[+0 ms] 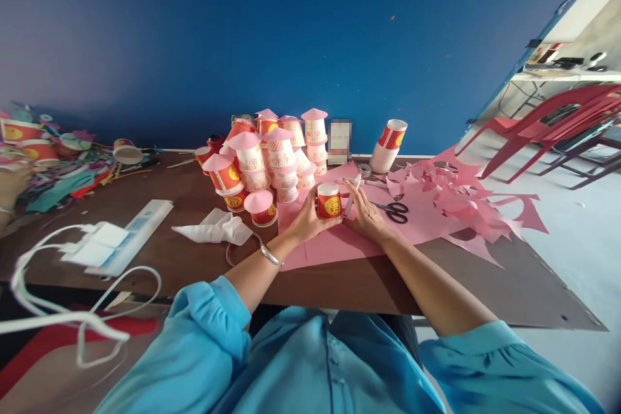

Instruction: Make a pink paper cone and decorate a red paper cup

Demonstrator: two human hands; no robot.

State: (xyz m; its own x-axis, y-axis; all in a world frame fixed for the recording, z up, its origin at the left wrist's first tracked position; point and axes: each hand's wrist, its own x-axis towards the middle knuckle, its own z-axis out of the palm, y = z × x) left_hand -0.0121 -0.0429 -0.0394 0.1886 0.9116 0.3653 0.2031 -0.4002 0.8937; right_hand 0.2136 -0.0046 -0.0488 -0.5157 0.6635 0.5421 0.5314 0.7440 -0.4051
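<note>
A red paper cup (329, 202) with a yellow emblem and a white rim is held upright in my left hand (308, 218), fingers curled round its side. My right hand (367, 215) is closed on a slim white pen-like stick (348, 204) close to the cup's right side; its exact kind is unclear. Both hands are over a pink paper sheet (339, 247). Just right of my right hand lie black-handled scissors (398, 211). Left of the cup stand several paper cups with pink cone roofs, among them a short red one (262, 210).
A cup stack (388, 147) and a tape roll (363, 169) stand behind. Pink paper scraps (451, 191) cover the right side. Crumpled white plastic (216, 228), a power strip (145, 233) with cables and a craft pile (58, 174) are left, where another person's hand (12, 184) shows.
</note>
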